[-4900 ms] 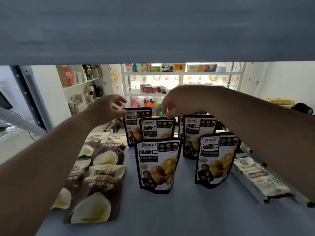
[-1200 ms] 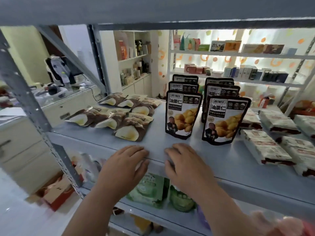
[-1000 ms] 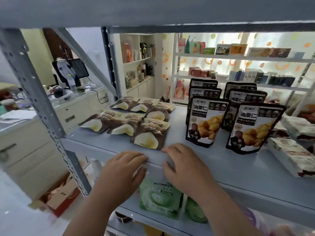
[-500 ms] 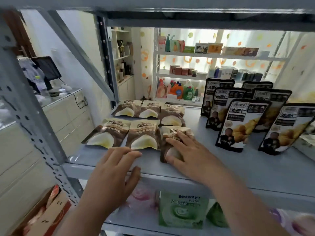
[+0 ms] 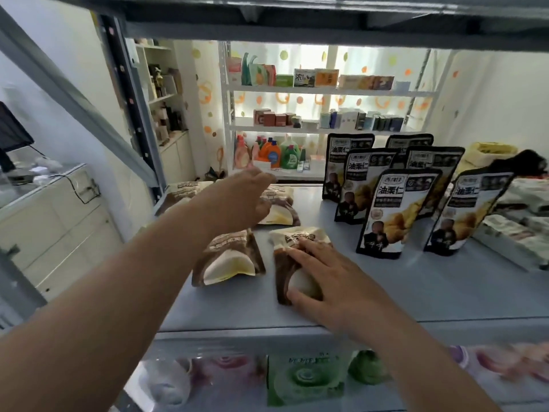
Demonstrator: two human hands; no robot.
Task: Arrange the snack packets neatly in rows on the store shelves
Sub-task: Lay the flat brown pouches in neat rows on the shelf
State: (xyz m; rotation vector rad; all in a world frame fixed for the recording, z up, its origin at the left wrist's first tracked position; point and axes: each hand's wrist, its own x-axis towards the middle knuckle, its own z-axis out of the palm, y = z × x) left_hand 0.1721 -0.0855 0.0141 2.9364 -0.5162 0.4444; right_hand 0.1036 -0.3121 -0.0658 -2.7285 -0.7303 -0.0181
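Note:
Several brown snack packets lie flat on the left of the blue-grey shelf (image 5: 401, 292). My right hand (image 5: 326, 278) rests with spread fingers on the front right brown packet (image 5: 300, 237), pressing it down. A second brown packet (image 5: 228, 260) lies just left of it, untouched. My left hand (image 5: 245, 197) reaches over the back row, fingers stretched out above a back brown packet (image 5: 279, 214); whether it touches is hidden. Several black chestnut pouches (image 5: 395, 215) stand upright in two columns to the right.
White wrapped packs (image 5: 517, 233) lie at the shelf's right end. A perforated steel post (image 5: 130, 99) and a diagonal brace stand at the left. The shelf above (image 5: 297, 22) hangs low overhead. Green packets (image 5: 303, 379) sit on the shelf below.
My left hand has gone from the shelf's front edge forward to the back row of brown packets. My right hand stays on the front right packet. The view has moved closer.

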